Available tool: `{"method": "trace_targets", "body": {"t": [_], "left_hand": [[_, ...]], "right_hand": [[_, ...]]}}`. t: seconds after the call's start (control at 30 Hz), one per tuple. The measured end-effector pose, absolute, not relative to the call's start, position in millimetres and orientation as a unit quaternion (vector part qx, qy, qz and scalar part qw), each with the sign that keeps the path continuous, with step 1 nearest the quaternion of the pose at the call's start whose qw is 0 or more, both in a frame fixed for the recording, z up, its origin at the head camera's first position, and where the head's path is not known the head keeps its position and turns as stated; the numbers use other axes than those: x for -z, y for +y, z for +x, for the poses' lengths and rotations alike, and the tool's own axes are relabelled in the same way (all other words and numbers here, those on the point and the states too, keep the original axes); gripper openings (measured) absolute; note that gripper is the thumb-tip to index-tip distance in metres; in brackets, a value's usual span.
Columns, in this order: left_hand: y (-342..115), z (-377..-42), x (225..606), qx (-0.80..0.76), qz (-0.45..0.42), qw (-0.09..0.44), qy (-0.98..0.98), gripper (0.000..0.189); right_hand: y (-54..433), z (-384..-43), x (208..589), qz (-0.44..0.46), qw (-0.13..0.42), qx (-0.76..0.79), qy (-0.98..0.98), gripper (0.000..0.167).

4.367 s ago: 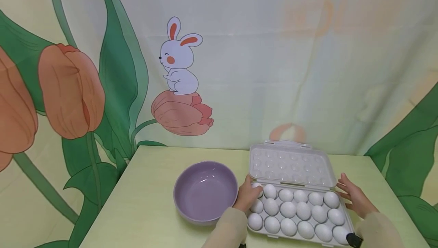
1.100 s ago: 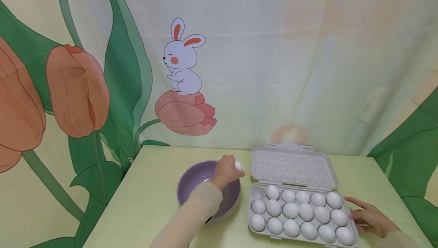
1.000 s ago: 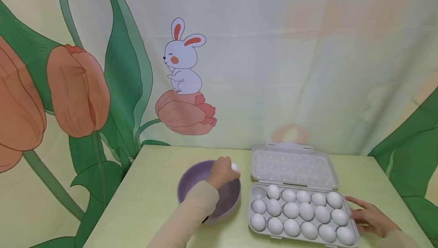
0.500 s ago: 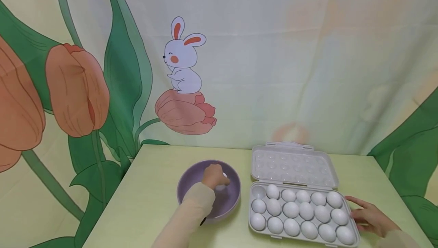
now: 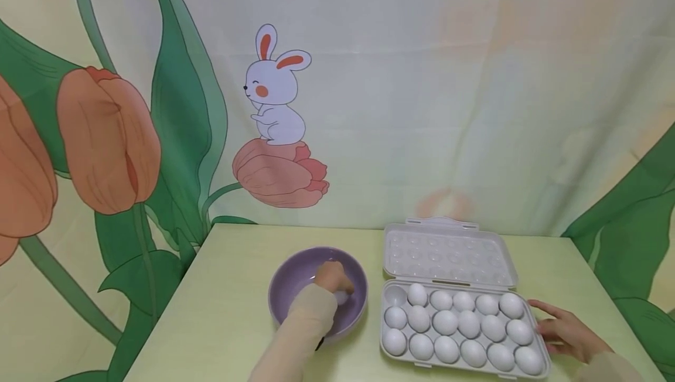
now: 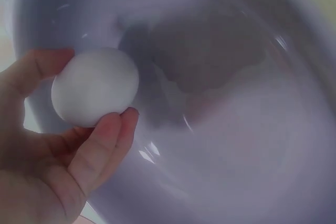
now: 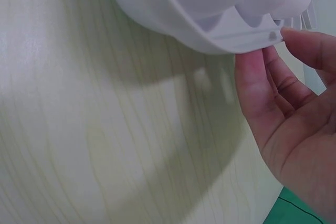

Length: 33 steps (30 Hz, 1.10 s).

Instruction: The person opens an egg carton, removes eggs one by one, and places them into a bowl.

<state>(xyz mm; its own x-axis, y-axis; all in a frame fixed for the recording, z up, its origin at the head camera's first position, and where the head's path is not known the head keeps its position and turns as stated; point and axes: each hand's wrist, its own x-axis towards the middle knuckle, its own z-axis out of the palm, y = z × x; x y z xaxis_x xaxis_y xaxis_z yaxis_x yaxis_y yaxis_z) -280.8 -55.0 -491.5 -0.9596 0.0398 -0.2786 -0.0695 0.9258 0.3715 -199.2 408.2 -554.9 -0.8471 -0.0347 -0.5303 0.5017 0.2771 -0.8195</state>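
In the head view, my left hand (image 5: 331,277) is down inside the round purple bowl (image 5: 283,273). It holds a white egg (image 6: 95,86) between thumb and fingertips, low over the bowl's floor; whether the egg touches it I cannot tell. To the right stands the white plastic egg carton (image 5: 448,251), its lid folded back, its rows full of white eggs (image 5: 445,322) except for one bare cup (image 5: 395,295) at the back left corner. My right hand (image 5: 566,332) is at the carton's right end, with fingertips above and below its rim (image 7: 226,45) in the right wrist view.
Both containers stand on a pale wood-grain table (image 5: 221,300), the bowl just left of the carton. Behind the table hangs a printed cloth (image 5: 369,106) with tulips and a rabbit. Table surface shows left of the bowl and along the back edge.
My left hand has taken the egg from the carton's back left cup, carried it left over the bowl and lowered it inside. My right hand has shifted down to the carton's right end.
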Motion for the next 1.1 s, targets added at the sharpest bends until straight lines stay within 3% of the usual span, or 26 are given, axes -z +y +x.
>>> {"method": "trace_targets", "body": {"t": [0.27, 0.33, 0.47, 0.8, 0.93, 1.1], "left_hand": [[-51, -280, 496, -0.163, 0.017, 0.144, 0.976, 0.037], [-52, -288, 510, -0.153, 0.027, 0.142, 0.978, 0.039], [-58, -331, 582, -0.128, 0.047, 0.146, 0.980, 0.039], [-59, -356, 628, -0.112, 0.031, 0.173, 0.978, 0.037], [-58, -352, 622, -0.117, 0.033, 0.173, 0.977, 0.037], [-50, -308, 545, -0.134, 0.004, 0.188, 0.973, 0.036]], "right_hand": [[408, -201, 556, 0.156, 0.231, 0.577, 0.768, 0.070], [409, -201, 556, 0.152, 0.233, 0.577, 0.768, 0.071], [409, -201, 556, 0.151, 0.233, 0.578, 0.767, 0.071], [408, -202, 554, 0.165, 0.235, 0.570, 0.770, 0.072], [407, -202, 554, 0.167, 0.236, 0.570, 0.769, 0.072], [408, -202, 554, 0.165, 0.236, 0.572, 0.768, 0.071]]}}
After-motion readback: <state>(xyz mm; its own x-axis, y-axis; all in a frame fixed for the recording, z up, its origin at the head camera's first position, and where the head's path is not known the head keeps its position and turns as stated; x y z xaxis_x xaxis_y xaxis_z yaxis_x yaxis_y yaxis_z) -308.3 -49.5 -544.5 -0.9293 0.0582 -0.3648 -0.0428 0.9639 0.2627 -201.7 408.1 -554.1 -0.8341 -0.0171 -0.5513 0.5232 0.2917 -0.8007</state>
